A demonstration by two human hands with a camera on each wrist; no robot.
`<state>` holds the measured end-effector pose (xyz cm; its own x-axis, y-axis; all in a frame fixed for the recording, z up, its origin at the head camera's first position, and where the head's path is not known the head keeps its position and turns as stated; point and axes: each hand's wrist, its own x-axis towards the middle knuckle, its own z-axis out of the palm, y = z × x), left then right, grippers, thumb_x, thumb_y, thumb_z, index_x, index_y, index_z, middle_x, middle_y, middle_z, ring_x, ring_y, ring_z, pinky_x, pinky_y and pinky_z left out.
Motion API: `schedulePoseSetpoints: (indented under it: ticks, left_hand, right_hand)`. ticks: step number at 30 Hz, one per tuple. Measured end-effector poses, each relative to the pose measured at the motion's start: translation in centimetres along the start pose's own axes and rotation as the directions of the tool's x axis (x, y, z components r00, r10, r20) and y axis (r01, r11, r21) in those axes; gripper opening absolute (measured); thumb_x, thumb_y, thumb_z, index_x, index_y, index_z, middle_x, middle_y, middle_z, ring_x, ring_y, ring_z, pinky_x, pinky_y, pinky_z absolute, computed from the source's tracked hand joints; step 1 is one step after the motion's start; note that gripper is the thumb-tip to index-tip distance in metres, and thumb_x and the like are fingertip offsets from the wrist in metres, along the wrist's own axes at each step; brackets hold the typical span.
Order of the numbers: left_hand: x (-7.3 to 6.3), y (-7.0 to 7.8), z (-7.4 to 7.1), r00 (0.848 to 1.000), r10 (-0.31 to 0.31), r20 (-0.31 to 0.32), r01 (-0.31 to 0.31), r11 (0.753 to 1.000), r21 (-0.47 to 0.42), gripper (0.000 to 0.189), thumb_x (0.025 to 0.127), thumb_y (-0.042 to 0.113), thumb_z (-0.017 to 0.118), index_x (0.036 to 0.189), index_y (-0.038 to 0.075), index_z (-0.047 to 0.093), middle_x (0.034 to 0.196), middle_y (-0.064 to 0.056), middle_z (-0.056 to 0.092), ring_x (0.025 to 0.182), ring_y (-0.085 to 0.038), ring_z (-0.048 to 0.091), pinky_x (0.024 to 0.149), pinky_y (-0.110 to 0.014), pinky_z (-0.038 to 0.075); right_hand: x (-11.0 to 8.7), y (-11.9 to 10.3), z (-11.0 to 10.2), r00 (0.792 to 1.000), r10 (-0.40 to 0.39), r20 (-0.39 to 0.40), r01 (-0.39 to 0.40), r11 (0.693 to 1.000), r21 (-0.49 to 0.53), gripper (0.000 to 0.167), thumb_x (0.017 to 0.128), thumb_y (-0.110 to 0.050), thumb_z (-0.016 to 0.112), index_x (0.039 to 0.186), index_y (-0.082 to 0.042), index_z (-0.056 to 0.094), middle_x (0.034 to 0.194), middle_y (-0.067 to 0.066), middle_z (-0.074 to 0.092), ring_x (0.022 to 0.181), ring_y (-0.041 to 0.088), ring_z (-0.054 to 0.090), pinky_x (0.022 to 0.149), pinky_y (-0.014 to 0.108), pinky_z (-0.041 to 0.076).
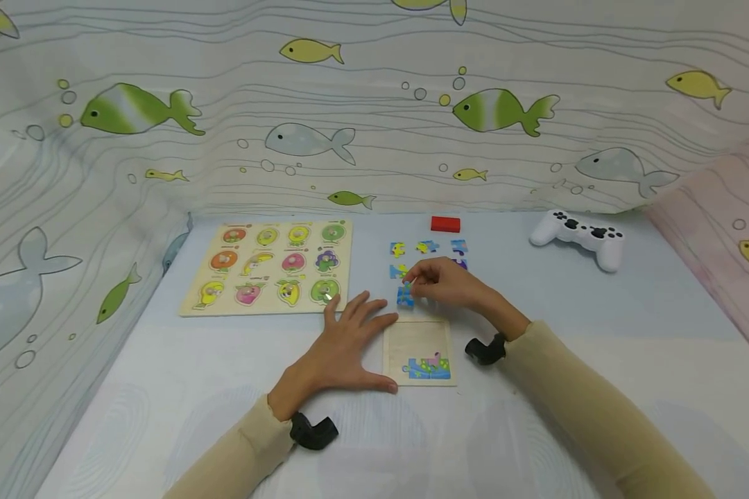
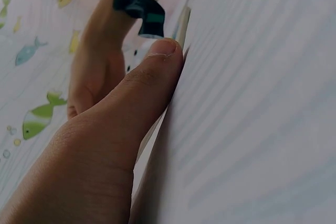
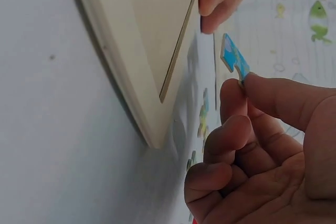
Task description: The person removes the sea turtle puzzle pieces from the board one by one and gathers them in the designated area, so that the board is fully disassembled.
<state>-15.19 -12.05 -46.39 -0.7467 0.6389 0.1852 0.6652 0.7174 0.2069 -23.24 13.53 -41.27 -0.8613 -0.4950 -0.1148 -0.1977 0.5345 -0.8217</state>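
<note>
My right hand (image 1: 444, 283) pinches a blue jigsaw piece (image 3: 234, 56) between thumb and index finger, raised off the table in the right wrist view. The square wooden puzzle tray (image 1: 394, 346) lies below it, several joined pieces (image 1: 426, 370) filling its lower right part. Spread around the tray's left side, my left hand (image 1: 345, 350) has its thumb at the lower left corner and its fingertips near the upper left one. Loose jigsaw pieces (image 1: 398, 248) lie in rows behind the tray, some partly hidden by my right hand.
A wooden fruit peg board (image 1: 268, 270) lies at the left, its near right corner by my left fingertips. Toward the back are a red block (image 1: 445, 224) and, farther right, a white game controller (image 1: 577, 237). Fish-patterned cloth (image 1: 374, 104) rises behind the table.
</note>
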Motion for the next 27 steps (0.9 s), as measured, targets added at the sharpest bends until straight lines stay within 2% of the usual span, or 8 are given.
schedulePoseSetpoints:
  ticks: [6, 12, 18, 23, 27]
  left_hand:
    - [0.0, 0.1, -0.1, 1.0, -0.006, 0.013, 0.006, 1.0, 0.011, 0.109, 0.063, 0.087, 0.069, 0.152, 0.03, 0.046, 0.16, -0.002, 0.038, 0.155, -0.036, 0.024, 0.117, -0.072, 0.006]
    - [0.0, 0.1, -0.2, 1.0, -0.006, 0.01, 0.006, 1.0, -0.006, 0.108, 0.063, 0.086, 0.07, 0.152, 0.029, 0.046, 0.16, -0.003, 0.039, 0.155, -0.037, 0.024, 0.116, -0.073, 0.006]
    - [0.0, 0.0, 0.0, 1.0, 0.0, 0.002, 0.0, 1.0, 0.001, 0.109, 0.063, 0.086, 0.069, 0.152, 0.029, 0.046, 0.16, -0.003, 0.039, 0.155, -0.037, 0.025, 0.116, -0.073, 0.006]
    - [0.0, -0.1, 0.1, 1.0, 0.006, -0.005, -0.006, 1.0, 0.012, 0.109, 0.063, 0.087, 0.068, 0.152, 0.029, 0.046, 0.16, -0.003, 0.039, 0.154, -0.037, 0.025, 0.116, -0.073, 0.007]
    - [-0.1, -0.1, 0.1, 1.0, -0.002, 0.002, 0.002, 1.0, 0.015, 0.109, 0.063, 0.088, 0.067, 0.153, 0.03, 0.045, 0.16, -0.002, 0.039, 0.155, -0.036, 0.025, 0.116, -0.072, 0.006]
  right_hand:
    - [0.7, 0.1, 0.2, 1.0, 0.019, 0.01, -0.019, 0.999, -0.045, 0.023, 0.094, -0.015, 0.068, 0.116, -0.009, 0.072, 0.091, 0.004, 0.072, 0.079, 0.018, 0.056, 0.071, 0.029, 0.045]
    - [1.4, 0.2, 0.5, 0.999, 0.042, -0.006, -0.042, 0.995, -0.09, 0.025, 0.092, -0.018, 0.071, 0.116, -0.012, 0.071, 0.085, 0.004, 0.068, 0.076, 0.018, 0.054, 0.068, 0.028, 0.044]
    - [1.6, 0.1, 0.6, 0.998, 0.055, -0.001, -0.055, 0.991, -0.121, 0.027, 0.093, -0.018, 0.07, 0.119, -0.012, 0.07, 0.09, 0.006, 0.068, 0.077, 0.018, 0.054, 0.066, 0.028, 0.044]
    - [1.5, -0.1, 0.6, 0.999, 0.053, 0.007, -0.051, 0.988, -0.145, 0.029, 0.093, -0.019, 0.07, 0.121, -0.012, 0.071, 0.092, 0.007, 0.069, 0.081, 0.018, 0.055, 0.068, 0.027, 0.045]
    - [1.5, -0.3, 0.7, 0.999, 0.033, 0.015, -0.029, 0.984, -0.176, 0.033, 0.09, -0.022, 0.076, 0.121, -0.012, 0.07, 0.09, 0.005, 0.068, 0.081, 0.018, 0.056, 0.069, 0.026, 0.047]
